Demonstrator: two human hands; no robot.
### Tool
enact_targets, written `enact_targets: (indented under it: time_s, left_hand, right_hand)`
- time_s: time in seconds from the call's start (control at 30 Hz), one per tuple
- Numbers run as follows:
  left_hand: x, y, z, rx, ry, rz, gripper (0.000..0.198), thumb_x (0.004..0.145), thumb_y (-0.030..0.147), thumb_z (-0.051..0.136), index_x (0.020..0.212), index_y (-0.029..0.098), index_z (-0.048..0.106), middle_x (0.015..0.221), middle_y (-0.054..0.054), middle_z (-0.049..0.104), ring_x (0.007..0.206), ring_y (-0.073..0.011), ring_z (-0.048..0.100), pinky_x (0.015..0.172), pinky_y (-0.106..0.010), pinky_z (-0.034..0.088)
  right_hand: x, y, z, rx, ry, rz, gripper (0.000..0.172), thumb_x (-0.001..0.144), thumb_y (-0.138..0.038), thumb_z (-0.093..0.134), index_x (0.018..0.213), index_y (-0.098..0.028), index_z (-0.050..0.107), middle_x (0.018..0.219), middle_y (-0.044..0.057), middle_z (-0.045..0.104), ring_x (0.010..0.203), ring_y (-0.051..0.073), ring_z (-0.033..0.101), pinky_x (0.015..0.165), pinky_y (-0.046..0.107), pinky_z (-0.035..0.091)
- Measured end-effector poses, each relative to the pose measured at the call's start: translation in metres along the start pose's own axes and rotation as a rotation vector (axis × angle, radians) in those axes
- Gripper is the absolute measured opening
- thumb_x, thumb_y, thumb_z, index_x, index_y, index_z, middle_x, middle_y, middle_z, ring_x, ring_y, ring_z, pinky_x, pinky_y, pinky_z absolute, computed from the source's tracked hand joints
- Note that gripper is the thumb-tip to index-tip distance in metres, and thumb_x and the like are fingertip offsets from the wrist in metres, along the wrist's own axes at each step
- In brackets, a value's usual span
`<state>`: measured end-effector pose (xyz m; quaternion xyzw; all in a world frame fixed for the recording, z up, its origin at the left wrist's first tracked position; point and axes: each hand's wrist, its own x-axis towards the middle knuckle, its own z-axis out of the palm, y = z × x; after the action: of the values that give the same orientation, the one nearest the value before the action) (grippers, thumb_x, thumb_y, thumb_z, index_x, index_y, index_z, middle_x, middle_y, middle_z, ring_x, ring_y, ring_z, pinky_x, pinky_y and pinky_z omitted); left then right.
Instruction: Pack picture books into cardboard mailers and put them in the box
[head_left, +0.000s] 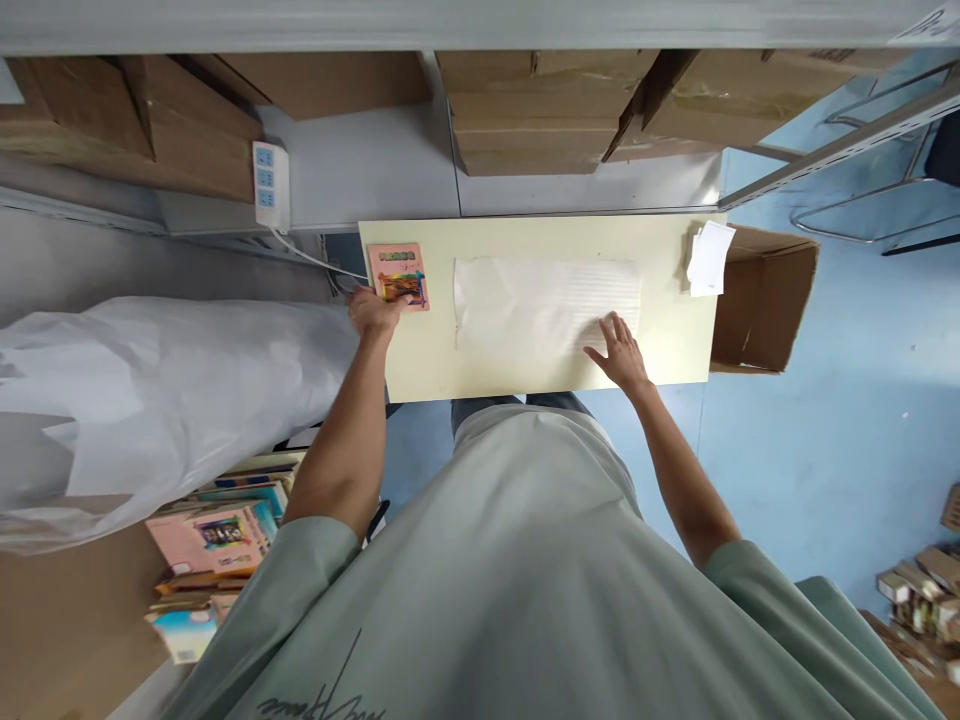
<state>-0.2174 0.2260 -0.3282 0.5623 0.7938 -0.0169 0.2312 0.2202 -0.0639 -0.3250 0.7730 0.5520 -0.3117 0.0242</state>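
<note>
A pink book (398, 262) with a dark picture on its cover lies at the left end of the cream tabletop (420, 365). My left hand (376, 311) grips its near left corner, thumb on the cover and fingers beneath, out of sight. In the middle of the top a white sheet (525, 305), creased and rippled, is spread flat; it looks like thin foam or paper wrap. Over its right part rests my right hand (619, 352), fingers spread and holding nothing.
White slips (711, 258) are stacked at the table's right end, beside an open cardboard box (772, 305). A power strip (271, 187) stands on the shelf behind with several cartons (536, 130). At left are a plastic-wrapped roll (187, 380) and piled books (217, 540).
</note>
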Motion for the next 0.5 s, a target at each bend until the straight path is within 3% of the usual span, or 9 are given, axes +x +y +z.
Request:
enact_targets:
  time_s: [0.1, 0.2, 0.33, 0.43, 0.5]
  left_hand:
    - [-0.005, 0.006, -0.01, -0.019, -0.033, -0.105, 0.039, 0.09, 0.035, 0.092, 0.087, 0.021, 0.056, 0.099, -0.007, 0.076, 0.108, -0.0289, 0.074, 0.103, -0.038, 0.058]
    - [-0.018, 0.011, -0.018, -0.085, 0.0, -0.006, 0.034, 0.106, 0.036, 0.069, 0.078, 0.023, 0.056, 0.086, -0.005, 0.072, 0.097, -0.0257, 0.074, 0.097, -0.035, 0.057]
    - [-0.049, 0.024, -0.02, -0.317, 0.045, 0.154, 0.031, 0.106, 0.035, 0.066, 0.077, 0.022, 0.061, 0.078, -0.002, 0.068, 0.081, -0.0203, 0.068, 0.082, -0.03, 0.053]
    - [-0.086, 0.046, -0.013, -0.579, -0.065, 0.221, 0.035, 0.106, 0.044, 0.069, 0.079, 0.022, 0.066, 0.071, 0.0, 0.063, 0.068, -0.0158, 0.059, 0.066, -0.027, 0.046]
    - [-0.115, 0.066, -0.003, -0.749, -0.213, 0.243, 0.043, 0.105, 0.059, 0.072, 0.083, 0.022, 0.07, 0.07, 0.001, 0.062, 0.062, -0.0139, 0.054, 0.06, -0.026, 0.043]
  right_hand:
    - [0.0, -0.002, 0.0, 0.037, 0.005, 0.009, 0.079, 0.112, -0.057, 0.063, 0.179, -0.021, 0.044, 0.192, 0.021, 0.026, 0.178, 0.045, 0.029, 0.134, 0.072, 0.043]
    - [0.001, -0.005, -0.002, 0.09, 0.031, 0.028, 0.073, 0.111, -0.052, 0.064, 0.175, -0.019, 0.05, 0.191, 0.021, 0.03, 0.177, 0.046, 0.03, 0.135, 0.074, 0.041]
    - [0.003, -0.022, -0.013, 0.281, 0.114, 0.011, 0.067, 0.111, -0.057, 0.063, 0.164, -0.016, 0.063, 0.183, 0.024, 0.045, 0.172, 0.046, 0.041, 0.136, 0.073, 0.042]
    - [0.006, -0.047, -0.024, 0.588, 0.107, 0.006, 0.072, 0.105, -0.072, 0.066, 0.154, -0.019, 0.071, 0.164, 0.023, 0.068, 0.152, 0.044, 0.065, 0.129, 0.067, 0.052]
    - [0.009, -0.067, -0.031, 0.858, 0.037, 0.023, 0.078, 0.098, -0.082, 0.073, 0.149, -0.023, 0.074, 0.15, 0.019, 0.078, 0.139, 0.039, 0.075, 0.123, 0.062, 0.059]
